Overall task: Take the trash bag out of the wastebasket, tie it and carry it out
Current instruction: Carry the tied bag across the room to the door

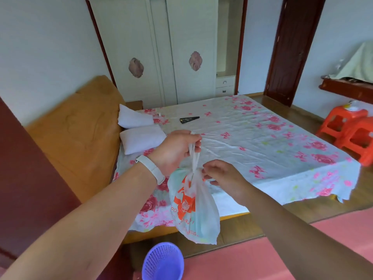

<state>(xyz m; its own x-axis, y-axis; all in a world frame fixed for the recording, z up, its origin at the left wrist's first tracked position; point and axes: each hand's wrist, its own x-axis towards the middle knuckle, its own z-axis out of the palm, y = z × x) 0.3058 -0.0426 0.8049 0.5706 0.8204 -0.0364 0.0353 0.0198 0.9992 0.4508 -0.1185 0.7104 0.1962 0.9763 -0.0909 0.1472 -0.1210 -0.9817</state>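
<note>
A white plastic trash bag with orange print hangs in the air in front of the bed. My left hand grips its two handles from above and holds the bag up. My right hand pinches the gathered neck of the bag just below the handles. The purple mesh wastebasket stands on the floor below the bag, with no bag in it.
A bed with a floral sheet fills the middle, with two white pillows and a dark object on it. Orange plastic stools stand at the right. A dark red doorway and a white wardrobe are behind.
</note>
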